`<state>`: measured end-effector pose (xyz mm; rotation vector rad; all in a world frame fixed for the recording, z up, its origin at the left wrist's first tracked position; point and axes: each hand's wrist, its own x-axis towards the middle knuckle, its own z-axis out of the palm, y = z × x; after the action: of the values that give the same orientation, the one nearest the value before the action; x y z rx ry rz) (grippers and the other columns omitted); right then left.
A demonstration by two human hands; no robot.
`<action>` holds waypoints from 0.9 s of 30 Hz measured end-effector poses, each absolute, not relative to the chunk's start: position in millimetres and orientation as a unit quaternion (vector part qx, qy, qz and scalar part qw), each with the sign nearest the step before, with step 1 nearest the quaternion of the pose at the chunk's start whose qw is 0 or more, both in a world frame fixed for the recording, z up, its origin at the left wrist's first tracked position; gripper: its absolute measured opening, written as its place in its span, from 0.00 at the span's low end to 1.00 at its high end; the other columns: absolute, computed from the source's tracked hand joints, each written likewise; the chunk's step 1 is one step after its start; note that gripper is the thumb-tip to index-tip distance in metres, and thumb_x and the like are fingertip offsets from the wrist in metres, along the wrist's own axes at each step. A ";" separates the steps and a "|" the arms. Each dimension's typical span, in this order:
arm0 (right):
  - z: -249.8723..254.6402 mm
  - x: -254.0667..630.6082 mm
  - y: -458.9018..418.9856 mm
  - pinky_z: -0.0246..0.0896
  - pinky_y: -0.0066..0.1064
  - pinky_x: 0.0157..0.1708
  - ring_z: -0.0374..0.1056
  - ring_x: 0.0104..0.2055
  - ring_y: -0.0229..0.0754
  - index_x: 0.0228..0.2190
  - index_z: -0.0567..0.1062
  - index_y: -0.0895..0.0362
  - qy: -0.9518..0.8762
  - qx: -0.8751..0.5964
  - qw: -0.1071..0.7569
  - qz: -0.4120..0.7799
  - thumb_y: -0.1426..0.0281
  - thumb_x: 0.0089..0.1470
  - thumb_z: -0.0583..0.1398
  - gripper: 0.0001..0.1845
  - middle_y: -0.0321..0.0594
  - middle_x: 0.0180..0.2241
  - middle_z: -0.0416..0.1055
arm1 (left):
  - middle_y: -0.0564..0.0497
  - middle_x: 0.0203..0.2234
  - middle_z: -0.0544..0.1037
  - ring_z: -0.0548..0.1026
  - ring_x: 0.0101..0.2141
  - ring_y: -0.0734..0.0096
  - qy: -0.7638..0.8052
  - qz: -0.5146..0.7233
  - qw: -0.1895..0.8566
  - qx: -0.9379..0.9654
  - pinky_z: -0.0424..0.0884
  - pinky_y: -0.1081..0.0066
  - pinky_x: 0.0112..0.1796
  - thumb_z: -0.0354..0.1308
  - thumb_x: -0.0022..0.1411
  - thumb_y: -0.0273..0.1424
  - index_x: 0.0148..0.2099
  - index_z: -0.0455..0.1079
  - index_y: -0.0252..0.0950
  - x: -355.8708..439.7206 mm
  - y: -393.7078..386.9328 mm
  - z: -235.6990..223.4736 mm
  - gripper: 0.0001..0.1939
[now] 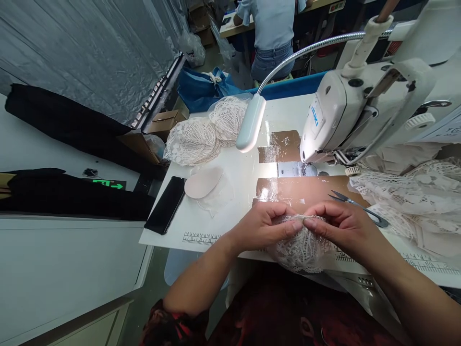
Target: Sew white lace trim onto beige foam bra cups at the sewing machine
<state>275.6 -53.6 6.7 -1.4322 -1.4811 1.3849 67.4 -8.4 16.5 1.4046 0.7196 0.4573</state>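
My left hand [264,223] and my right hand [342,223] both pinch the top edge of a cream lace cup piece [300,250] at the table's near edge. The fingers of both hands are curled and pressed together on the lace. The thread snips [360,206] lie by my right hand, partly tucked against it. The white sewing machine [345,110] stands just beyond, its needle area [304,168] above a brown taped patch.
A stack of lace cups [201,134] sits at the table's far left; a plain foam pad [203,182] and a black phone [165,204] lie nearer. Loose lace [406,192] piles at the right. A gooseneck lamp [252,122] hangs over. A person sits in the background.
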 end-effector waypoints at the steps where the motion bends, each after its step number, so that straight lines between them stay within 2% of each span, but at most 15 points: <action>1: 9.7 276.0 -53.3 0.57 0.28 0.24 0.62 0.26 0.37 0.27 0.77 0.55 -0.563 -0.540 0.328 0.533 0.56 0.51 0.64 0.14 0.35 0.24 0.70 | 0.51 0.26 0.71 0.67 0.27 0.76 0.315 0.199 0.705 0.603 0.64 0.76 0.28 0.61 0.60 0.37 0.37 0.73 0.31 66.9 -7.8 18.0 0.12; 7: 17.3 272.3 -51.6 0.51 0.26 0.20 0.55 0.22 0.33 0.25 0.75 0.55 -0.525 -0.500 0.354 0.591 0.57 0.49 0.65 0.14 0.32 0.20 0.63 | 0.51 0.24 0.70 0.68 0.26 0.76 0.302 0.229 0.768 0.516 0.66 0.74 0.28 0.66 0.55 0.38 0.30 0.73 0.31 76.6 -10.8 13.8 0.14; 10: 12.5 272.0 -45.5 0.57 0.27 0.23 0.60 0.24 0.35 0.26 0.75 0.55 -0.491 -0.480 0.375 0.623 0.55 0.49 0.65 0.15 0.33 0.21 0.67 | 0.54 0.20 0.68 0.65 0.21 0.79 0.340 0.265 0.805 0.407 0.62 0.76 0.23 0.70 0.49 0.40 0.26 0.69 0.31 82.6 -15.4 4.7 0.18; 13: 7.7 284.7 -40.2 0.66 0.31 0.31 0.68 0.31 0.40 0.32 0.76 0.55 -0.467 -0.497 0.395 0.616 0.55 0.48 0.66 0.17 0.39 0.31 0.74 | 0.54 0.19 0.69 0.65 0.20 0.79 0.403 0.338 0.783 0.332 0.62 0.76 0.22 0.70 0.45 0.41 0.26 0.66 0.32 68.2 -10.9 8.0 0.20; 16: 5.9 309.5 -41.1 0.68 0.34 0.36 0.71 0.39 0.45 0.37 0.77 0.52 -0.484 -0.564 0.394 0.541 0.55 0.48 0.66 0.18 0.41 0.38 0.76 | 0.53 0.22 0.72 0.69 0.24 0.73 0.477 0.454 0.640 0.396 0.66 0.73 0.27 0.66 0.50 0.38 0.30 0.67 0.34 36.7 6.5 27.9 0.15; 19: 7.4 330.2 -42.9 0.66 0.34 0.38 0.70 0.44 0.48 0.38 0.77 0.49 -0.547 -0.613 0.354 0.446 0.54 0.51 0.63 0.15 0.39 0.41 0.76 | 0.56 0.19 0.67 0.66 0.23 0.75 0.538 0.488 0.361 0.585 0.62 0.74 0.27 0.62 0.57 0.35 0.27 0.68 0.35 23.7 28.6 42.9 0.11; 21: 8.6 335.6 -39.2 0.65 0.35 0.37 0.70 0.45 0.49 0.38 0.77 0.48 -0.605 -0.613 0.310 0.403 0.54 0.54 0.60 0.14 0.38 0.42 0.76 | 0.54 0.19 0.66 0.65 0.23 0.73 0.513 0.404 0.190 0.733 0.61 0.72 0.27 0.57 0.61 0.31 0.25 0.67 0.35 39.8 39.9 37.7 0.12; 23: 7.8 335.4 -30.4 0.64 0.37 0.36 0.71 0.43 0.49 0.38 0.78 0.47 -0.656 -0.608 0.261 0.363 0.55 0.57 0.57 0.14 0.37 0.42 0.77 | 0.50 0.22 0.69 0.66 0.26 0.68 0.445 0.273 0.084 0.849 0.63 0.69 0.30 0.52 0.62 0.27 0.25 0.66 0.35 72.5 45.0 20.0 0.12; 24: 6.2 334.1 -24.7 0.64 0.39 0.36 0.71 0.41 0.49 0.39 0.78 0.47 -0.679 -0.605 0.238 0.342 0.57 0.58 0.55 0.14 0.37 0.41 0.77 | 0.47 0.23 0.70 0.67 0.27 0.66 0.418 0.197 0.054 0.885 0.64 0.67 0.31 0.50 0.62 0.25 0.26 0.66 0.35 91.3 44.6 8.8 0.12; 27: -2.1 328.6 -9.0 0.63 0.41 0.35 0.72 0.37 0.50 0.40 0.79 0.48 -0.726 -0.604 0.189 0.269 0.63 0.58 0.53 0.15 0.40 0.39 0.79 | 0.44 0.22 0.71 0.68 0.27 0.61 0.389 0.132 0.058 0.910 0.64 0.65 0.29 0.49 0.61 0.20 0.27 0.68 0.33 137.9 33.2 -19.3 0.12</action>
<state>328.6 -9.0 -2.1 -1.6979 -2.0414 0.7550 137.9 33.2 -19.3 2.7572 1.1787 0.4002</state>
